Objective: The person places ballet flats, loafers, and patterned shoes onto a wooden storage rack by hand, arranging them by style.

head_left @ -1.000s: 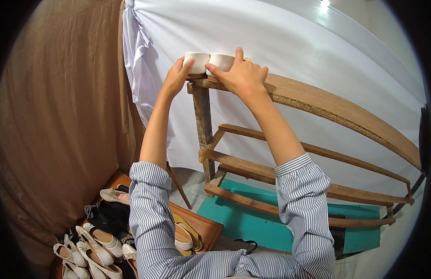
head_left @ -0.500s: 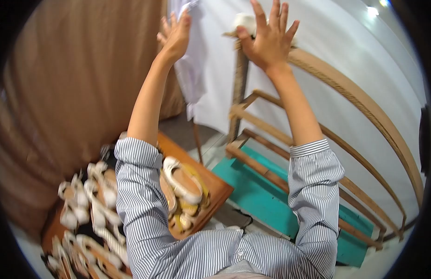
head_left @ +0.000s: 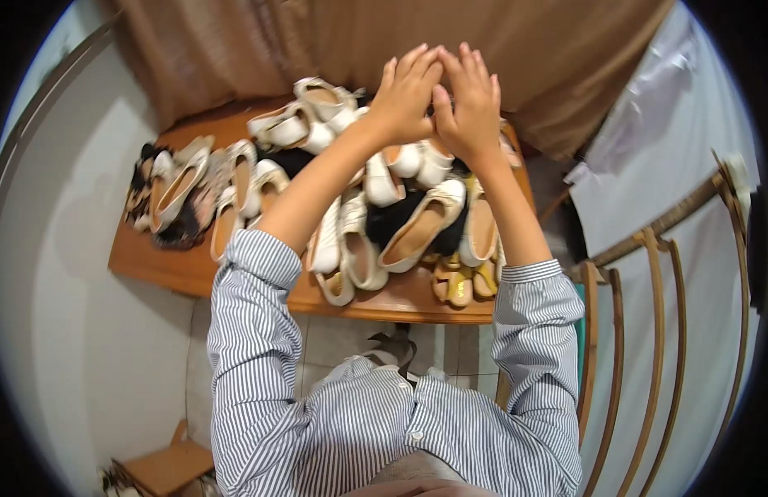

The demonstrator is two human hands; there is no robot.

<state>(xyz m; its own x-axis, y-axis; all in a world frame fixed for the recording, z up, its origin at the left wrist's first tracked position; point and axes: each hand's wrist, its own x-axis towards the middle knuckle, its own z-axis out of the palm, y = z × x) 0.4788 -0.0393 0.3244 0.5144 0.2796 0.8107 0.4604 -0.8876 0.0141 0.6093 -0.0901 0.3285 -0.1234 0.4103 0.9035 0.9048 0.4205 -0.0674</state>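
Observation:
Both hands are raised over a table covered with shoes, fingertips meeting or overlapping in the view. My left hand [head_left: 405, 98] has its fingers stretched out and holds nothing. Beside it, my right hand [head_left: 472, 106] is likewise open, thumb toward the left hand, with nothing in it. Below and behind the hands lie white flat shoes [head_left: 386, 178], partly hidden by the forearms. A cream flat shoe [head_left: 425, 228] with a tan insole rests nearer the front edge. Yellow sandals [head_left: 453, 282] sit at the front right, close to my right forearm.
The shoes stand on an orange-brown wooden table [head_left: 152, 263]. Darker shoes [head_left: 144, 178] are at its left end. A brown curtain [head_left: 384, 37] hangs behind. Wooden rack slats [head_left: 652, 331] rise at the right, and a small wooden stool or board [head_left: 170, 465] is low at the left.
The view has swung left, from the wooden rack to the shoe table. My hands, apart before, have come together with fingers still spread or extended.

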